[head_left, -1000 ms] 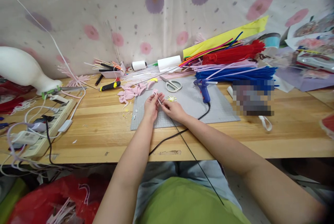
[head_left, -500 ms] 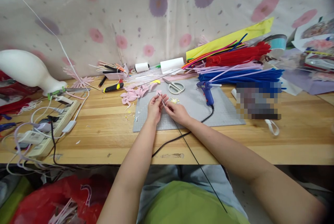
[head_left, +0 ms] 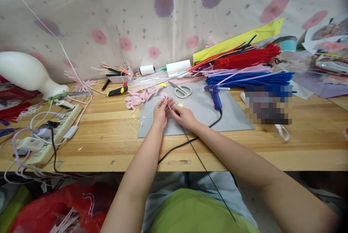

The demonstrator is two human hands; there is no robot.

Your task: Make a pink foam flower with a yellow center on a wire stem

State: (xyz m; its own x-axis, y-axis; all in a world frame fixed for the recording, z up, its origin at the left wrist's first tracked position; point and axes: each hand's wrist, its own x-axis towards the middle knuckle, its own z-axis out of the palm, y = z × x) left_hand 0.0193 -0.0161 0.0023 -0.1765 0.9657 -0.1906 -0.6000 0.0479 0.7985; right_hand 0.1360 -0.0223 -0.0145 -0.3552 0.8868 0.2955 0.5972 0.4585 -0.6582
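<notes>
Two closed grips share one dark rod (head_left: 208,172), its lower end over the green clothing (head_left: 185,211) in the lap. It runs up across the black cord (head_left: 174,149) and under the right hand (head_left: 185,116), whose thumb and fingers pinch it. Just beyond, the left hand (head_left: 161,113) pinches what looks like the same rod near its upper end, where a small pink piece (head_left: 164,96) shows at the fingertips; whether the two are joined is too small to tell.

Over the last second little has changed: the view has shifted slightly, while both hands keep their place above the grey mat (head_left: 231,117) and nothing has been laid down. That suggests fine, steady work at the rod's tip.

Farther off, a yellow-and-white flower (head_left: 181,105) lies just beyond the right hand, then scissors (head_left: 183,91), pink petals (head_left: 140,97) and a blue glue gun (head_left: 215,97). Blue stems (head_left: 250,79) and red stems (head_left: 244,59) lie at the back of the worktop (head_left: 108,142).
</notes>
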